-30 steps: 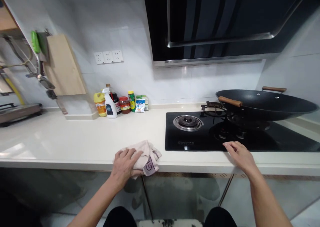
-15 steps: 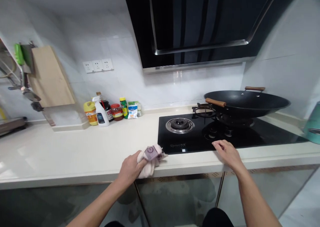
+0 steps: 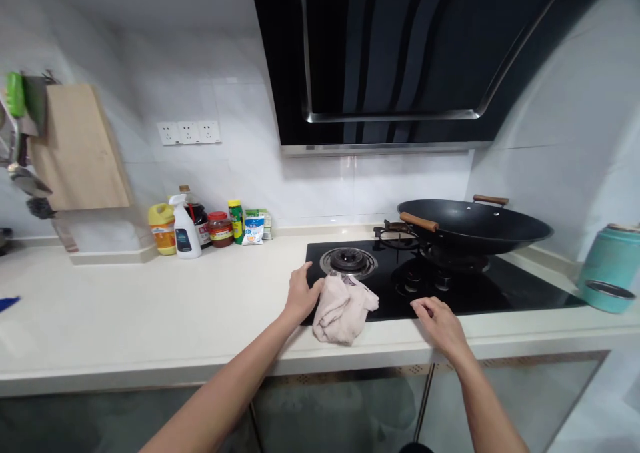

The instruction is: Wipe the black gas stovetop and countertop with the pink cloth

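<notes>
A crumpled pale pink cloth lies over the front left edge of the black glass gas hob. Just left of the cloth is my left hand, its fingers apart and stretched toward the hob's left edge. Its thumb is close to the cloth; whether they touch I cannot tell. My right hand rests at the hob's front edge with fingers curled in, and nothing shows in it. Behind my left hand sits the bare left burner. A large black wok with wooden handles stands on the right burner.
Against the back wall stand a yellow jug, a white spray bottle, a red-lidded jar and seasoning packs. A teal container is at the far right. The range hood hangs low above the hob.
My left hand has moved right and forward and let go of the cloth, which now lies partly on the hob. My right hand stays curled at the hob's front edge. The view has shifted slightly.
</notes>
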